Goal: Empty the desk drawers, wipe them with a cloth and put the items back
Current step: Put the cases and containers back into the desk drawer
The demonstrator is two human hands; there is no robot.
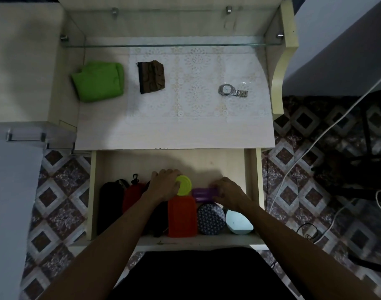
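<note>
The desk drawer (253, 180) stands pulled out below the desktop. Inside it, my left hand (165, 184) grips a round yellow-green lid-like disc (185, 185). My right hand (229, 193) grips a small purple box (203, 194) just right of the disc. In front of them lie an orange box (182, 216), a round patterned tin (211, 219), a pale blue round thing (238, 223), a red pouch (132, 197) and a black pouch (110, 202). A folded green cloth (98, 82) lies on the desktop at the left.
On the desktop (174, 135), a lace mat carries a brown pouch (151, 77) and a silver wristwatch (232, 90). A glass shelf (163, 45) spans the back. White cables (310, 148) run over the patterned floor at the right.
</note>
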